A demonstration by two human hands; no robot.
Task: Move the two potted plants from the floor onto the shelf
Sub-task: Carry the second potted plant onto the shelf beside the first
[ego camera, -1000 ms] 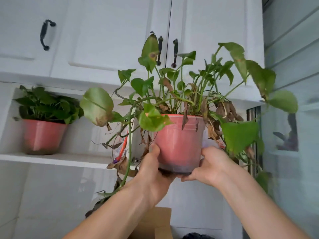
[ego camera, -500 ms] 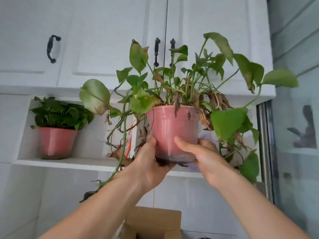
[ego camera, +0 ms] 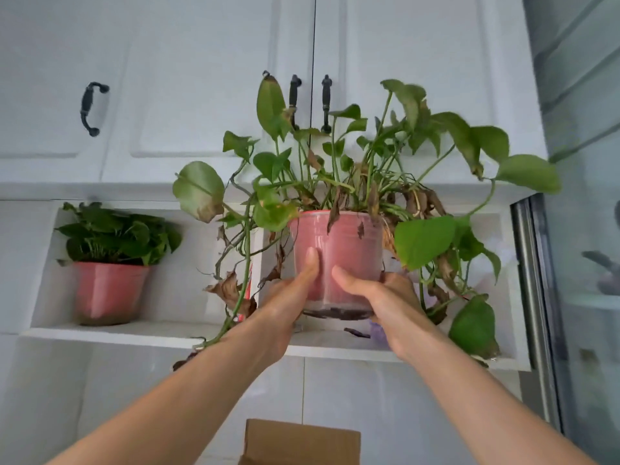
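I hold a trailing plant in a pink pot [ego camera: 339,250] with both hands, at the right half of the white shelf [ego camera: 134,332]. The pot's base hovers just above the shelf board or touches it; I cannot tell which. My left hand [ego camera: 285,297] grips the pot's left side, thumb up on its front. My right hand [ego camera: 379,297] clasps the lower right side. Long vines with green and brown leaves hang over the shelf edge. A second, bushy plant in a pink pot [ego camera: 107,290] stands on the shelf's left end.
White cabinet doors with black handles [ego camera: 90,109] hang directly above the shelf niche. A glass door frame [ego camera: 533,297] borders the right. A cardboard box [ego camera: 302,441] sits below, against the tiled wall. A red-and-white object stands on the shelf behind the vines.
Both hands have carried the trailing plant up and forward into the shelf niche. My right hand has shifted from under the base to the pot's front side.
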